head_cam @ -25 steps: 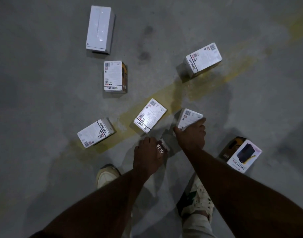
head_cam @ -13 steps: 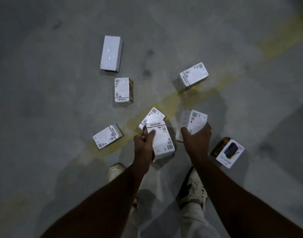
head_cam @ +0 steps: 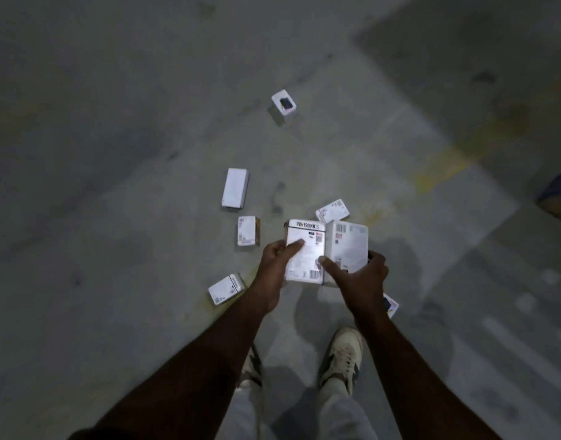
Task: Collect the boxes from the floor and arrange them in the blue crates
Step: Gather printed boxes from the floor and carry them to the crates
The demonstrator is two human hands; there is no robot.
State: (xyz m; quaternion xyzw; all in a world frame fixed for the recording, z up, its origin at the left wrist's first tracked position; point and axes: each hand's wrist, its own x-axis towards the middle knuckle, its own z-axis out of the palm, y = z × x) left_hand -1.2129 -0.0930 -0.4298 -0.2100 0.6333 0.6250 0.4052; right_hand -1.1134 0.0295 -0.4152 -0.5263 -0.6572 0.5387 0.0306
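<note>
a white box (head_cam: 304, 252) is pinched by the left hand (head_cam: 274, 258), and another box (head_cam: 347, 246), touching it at 3 o'clock, is held by curled fingers of the right hand (head_cam: 360, 273).

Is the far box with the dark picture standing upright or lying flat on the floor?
Upright: the far box stands on end, its pictured face pointing up and a tall side wall visible below it, on the floor.

Eight boxes in all. Two held up side by side: the Portronics box (head_cam: 305, 251) in the left hand (head_cam: 274, 260), the second held box (head_cam: 348, 246) in the right hand (head_cam: 361, 274). Six on the floor (head_cam: 114, 185): the far box (head_cam: 283, 103), the plain white box (head_cam: 235, 188), the labelled box (head_cam: 248, 231), the angled box (head_cam: 332, 210), the lower-left box (head_cam: 226, 289), and a half-hidden box (head_cam: 390, 305) behind the right wrist. Two hands. Two shoes (head_cam: 342, 354).
</note>
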